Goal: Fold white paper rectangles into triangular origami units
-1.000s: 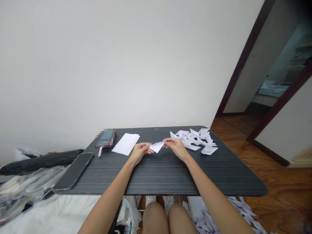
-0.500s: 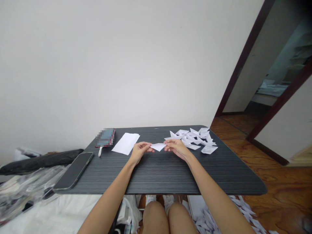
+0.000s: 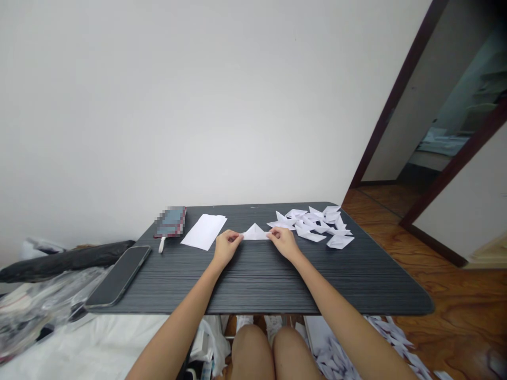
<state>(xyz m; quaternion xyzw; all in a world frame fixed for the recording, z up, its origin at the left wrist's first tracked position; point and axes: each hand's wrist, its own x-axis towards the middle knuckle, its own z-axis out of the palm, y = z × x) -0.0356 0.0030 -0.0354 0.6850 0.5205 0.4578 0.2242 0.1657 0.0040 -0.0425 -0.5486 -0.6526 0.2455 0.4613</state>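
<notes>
Flipped since half a second ago: the small white paper boat (image 3: 254, 232), tip pointing up now, not down. Turned a bit too: the left hand (image 3: 226, 246) and the right hand (image 3: 284, 241), with more of their backs on show. Thumb and finger of the left hand pinched close together on one end of the boat. Same on the other end with the right hand, also a small tight pinch. Boat between both hands, over the dark table (image 3: 261, 285). Touching the table or just above it: can't tell.

Near the right hand, farther back and to the right, a bunch of folded papers (image 3: 311, 235), some lying on others. Near the left hand, flat white sheets (image 3: 204, 232). More to the left, a blue and red thing (image 3: 171, 221), too blurry to name, with a little white stick (image 3: 161, 245) at its near side. At the table's left side, a black phone (image 3: 119, 277), lying flat. Down below, two knees (image 3: 253, 351), and to the right of them, more paper shapes (image 3: 396, 338) by the brown floor (image 3: 443, 295).
</notes>
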